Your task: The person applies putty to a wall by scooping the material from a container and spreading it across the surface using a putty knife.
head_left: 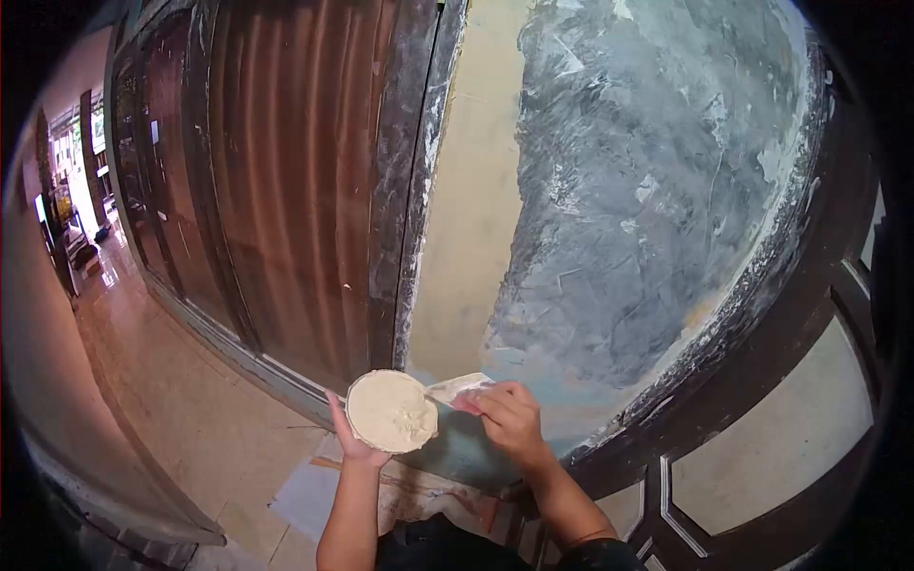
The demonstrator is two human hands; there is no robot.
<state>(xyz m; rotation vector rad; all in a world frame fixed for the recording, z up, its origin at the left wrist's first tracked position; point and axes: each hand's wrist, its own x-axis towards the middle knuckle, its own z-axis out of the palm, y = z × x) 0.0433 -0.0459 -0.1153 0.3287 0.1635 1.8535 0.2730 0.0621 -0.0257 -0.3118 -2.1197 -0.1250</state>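
My left hand (358, 443) holds a round bowl (391, 411) of cream-coloured paste from below and from its left side, fingers wrapped round it. In my right hand (507, 416) is a scraper (461, 386) with a pale, paste-smeared blade and a reddish handle. The blade's left end is at the bowl's right rim. Beyond both hands stands a wall (647, 190) with grey, patchy plaster. A smooth cream strip (473, 190) runs up its left side.
Left of the wall are a dark frame (400, 190) and glazed panels with brown curtains (295, 190). A dark panelled door (771, 428) is at the right. White sheeting (305, 500) lies on the tiled floor (181, 381). A bright passage opens at the far left.
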